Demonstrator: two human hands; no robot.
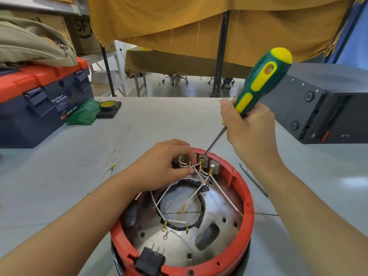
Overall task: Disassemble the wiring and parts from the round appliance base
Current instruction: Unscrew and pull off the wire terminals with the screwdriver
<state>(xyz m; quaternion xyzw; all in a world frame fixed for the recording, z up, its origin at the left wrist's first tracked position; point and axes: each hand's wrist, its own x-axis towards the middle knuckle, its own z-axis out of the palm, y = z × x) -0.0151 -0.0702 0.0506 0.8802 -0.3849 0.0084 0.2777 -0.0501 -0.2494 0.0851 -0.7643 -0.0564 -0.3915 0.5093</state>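
Round red base (244,198) sits on desk (139,124), at 6 o'clock in view, open side up. Screwdriver (258,84) is gripped in right hand (251,128), fingers wrapped tight around the handle; tip is set on terminal block (205,162) at the base's 12 o'clock rim. Left hand (165,164) fingers are pinched narrow on white wires (223,192) beside it. Tip should be kept seated square, base steadied, wires held aside. Screwdriver's long axis is tilted, handle pointing toward 1 o'clock, tip toward 7.
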